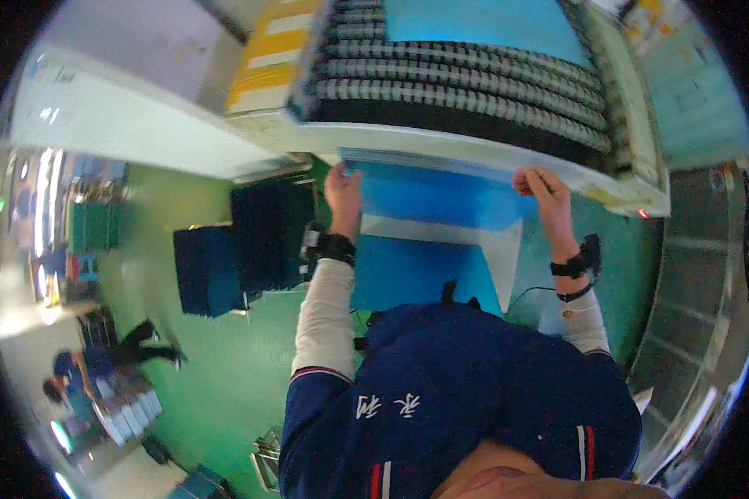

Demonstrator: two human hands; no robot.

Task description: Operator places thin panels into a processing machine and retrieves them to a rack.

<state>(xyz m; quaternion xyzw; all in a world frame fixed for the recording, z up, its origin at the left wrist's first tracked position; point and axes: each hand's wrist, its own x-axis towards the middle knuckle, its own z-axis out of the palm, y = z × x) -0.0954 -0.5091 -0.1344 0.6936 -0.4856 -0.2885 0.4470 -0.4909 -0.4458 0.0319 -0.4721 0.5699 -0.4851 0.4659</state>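
A roller conveyor (466, 83) fills the top, its white edge toward the person. A blue sheet (429, 195) lies at that edge — half on it, half over the green floor (216, 366). The left hand (343, 190) and right hand (539, 185) each grip a far corner of the sheet.

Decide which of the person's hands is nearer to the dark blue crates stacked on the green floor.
Left. The left hand grips the blue sheet's left edge, just right of the dark blue crates. The right hand holds the sheet's opposite edge, farther from them.
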